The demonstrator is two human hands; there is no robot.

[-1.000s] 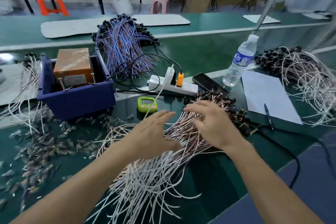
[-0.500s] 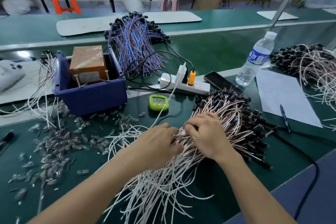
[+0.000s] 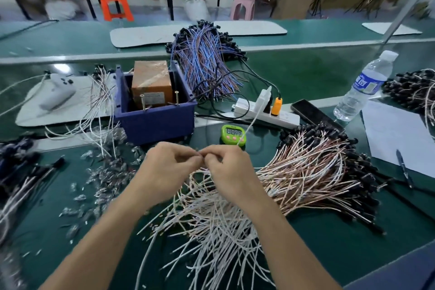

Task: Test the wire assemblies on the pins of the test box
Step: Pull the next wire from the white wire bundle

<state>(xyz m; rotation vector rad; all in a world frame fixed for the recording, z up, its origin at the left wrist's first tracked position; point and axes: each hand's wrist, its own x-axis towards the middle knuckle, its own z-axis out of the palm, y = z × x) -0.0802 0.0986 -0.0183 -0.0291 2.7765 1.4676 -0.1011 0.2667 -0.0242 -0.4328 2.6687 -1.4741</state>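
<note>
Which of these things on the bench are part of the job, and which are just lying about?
In use: wire pile, blue test box, its two pins, left hand, right hand.
Lying about: water bottle, phone, pen, paper, game controller.

left wire heap (image 3: 14, 183) blurred, cropped, fingertips (image 3: 194, 160) smeared

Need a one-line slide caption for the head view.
Left hand and right hand pinch strands of the wire pile, blue test box just beyond.
</note>
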